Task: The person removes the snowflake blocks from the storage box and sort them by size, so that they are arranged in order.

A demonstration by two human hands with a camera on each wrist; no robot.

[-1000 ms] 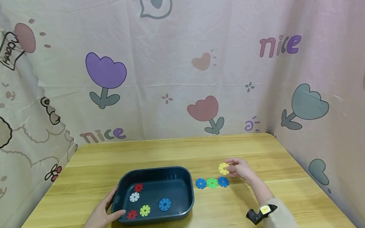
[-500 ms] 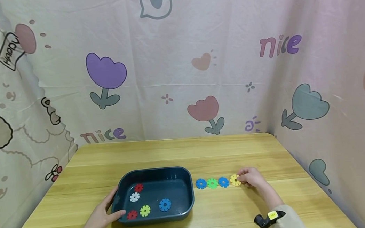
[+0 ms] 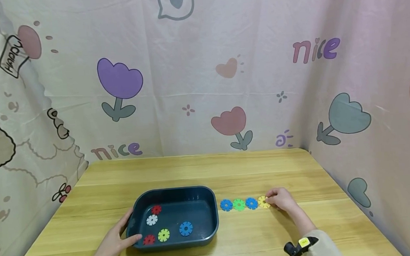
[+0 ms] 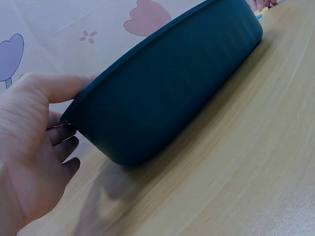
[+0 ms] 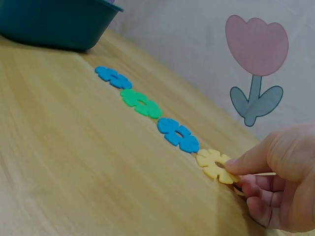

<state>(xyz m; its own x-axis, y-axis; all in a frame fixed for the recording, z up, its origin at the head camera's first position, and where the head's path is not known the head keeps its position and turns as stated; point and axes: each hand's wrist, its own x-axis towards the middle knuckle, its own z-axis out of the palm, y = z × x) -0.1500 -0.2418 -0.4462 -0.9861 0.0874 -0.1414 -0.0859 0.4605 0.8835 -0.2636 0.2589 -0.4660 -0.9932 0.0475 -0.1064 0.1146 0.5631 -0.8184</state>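
Observation:
My right hand (image 3: pixel 282 200) pinches a yellow snowflake disc (image 5: pixel 212 163) between thumb and fingers, at the right end of a row on the table. Left of it lie a blue disc (image 5: pixel 178 134), a green disc (image 5: pixel 141 103) and another blue disc (image 5: pixel 113 77), edge to edge or nearly so. My left hand (image 3: pixel 111 243) grips the left rim of a dark teal basin (image 4: pixel 162 93), thumb over the rim and fingers against the outside. Inside the basin lie two red discs (image 3: pixel 156 209), a white disc (image 3: pixel 152 220), a yellow-green disc (image 3: pixel 164 235) and a blue disc (image 3: pixel 186 228).
The wooden table (image 3: pixel 193 170) runs back to a printed curtain (image 3: pixel 180 67), which also hangs along both sides. A black wrist camera (image 3: pixel 300 248) sits on the right sleeve. The basin stands just left of the disc row.
My right hand has carried the yellow disc from above the row to the right and down, to the row's right end. The left hand stays on the basin rim.

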